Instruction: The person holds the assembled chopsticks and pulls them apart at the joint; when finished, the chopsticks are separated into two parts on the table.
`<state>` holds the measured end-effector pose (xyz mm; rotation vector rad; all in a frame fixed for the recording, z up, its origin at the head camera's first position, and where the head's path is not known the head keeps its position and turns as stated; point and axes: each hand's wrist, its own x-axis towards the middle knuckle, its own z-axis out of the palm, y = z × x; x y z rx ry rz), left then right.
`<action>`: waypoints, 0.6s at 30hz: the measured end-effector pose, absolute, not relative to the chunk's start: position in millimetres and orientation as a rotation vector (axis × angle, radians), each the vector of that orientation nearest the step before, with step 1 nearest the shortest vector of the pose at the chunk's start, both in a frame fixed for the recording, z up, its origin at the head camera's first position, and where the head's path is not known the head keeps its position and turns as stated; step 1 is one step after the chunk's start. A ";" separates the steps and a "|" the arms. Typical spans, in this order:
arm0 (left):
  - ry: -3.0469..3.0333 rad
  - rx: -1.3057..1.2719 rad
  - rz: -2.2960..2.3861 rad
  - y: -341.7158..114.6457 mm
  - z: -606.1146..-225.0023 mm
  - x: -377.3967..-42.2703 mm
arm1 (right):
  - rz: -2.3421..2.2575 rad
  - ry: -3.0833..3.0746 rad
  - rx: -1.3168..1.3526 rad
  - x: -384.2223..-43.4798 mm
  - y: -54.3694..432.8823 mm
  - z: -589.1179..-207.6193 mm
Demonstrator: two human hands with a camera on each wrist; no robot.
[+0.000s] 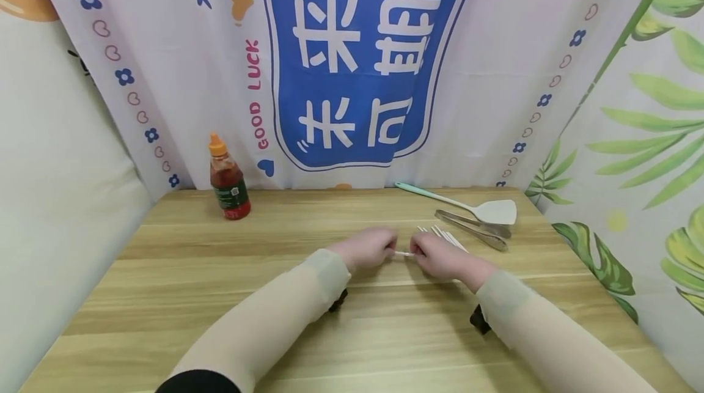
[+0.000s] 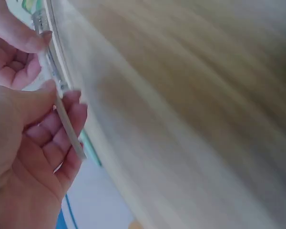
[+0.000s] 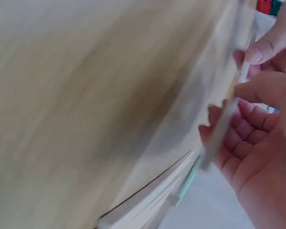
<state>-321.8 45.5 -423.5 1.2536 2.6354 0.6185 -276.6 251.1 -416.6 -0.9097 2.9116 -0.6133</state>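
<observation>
Both hands are brought close together over the middle of the table. Between them is a thin white stick [image 1: 404, 253]. My left hand [image 1: 370, 246] pinches its left part with thumb and fingers; in the left wrist view one end of the white stick [image 2: 70, 128] lies across the fingers. My right hand [image 1: 439, 257] pinches the right part, and the other end [image 3: 219, 136] sticks out past the thumb in the right wrist view. Several more white sticks [image 1: 450, 237] lie on the table just behind the right hand, partly hidden by it.
Metal tongs [image 1: 477, 231] lie beyond the right hand, beside a white spatula [image 1: 497, 212] with a mint-green handle. A sauce bottle [image 1: 231, 188] with an orange cap stands at the back left of the wooden table [image 1: 181, 295]. A printed curtain [image 1: 467, 112] hangs along the back edge.
</observation>
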 end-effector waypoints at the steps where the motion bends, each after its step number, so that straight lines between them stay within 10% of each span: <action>1: 2.616 1.242 0.647 38.5 -419.6 -319.6 | -0.644 2.915 -0.933 -276.3 247.7 -415.4; 18: 2.779 0.870 0.626 -93.3 -402.7 -328.8 | -0.634 2.952 -0.825 -293.4 194.9 -403.0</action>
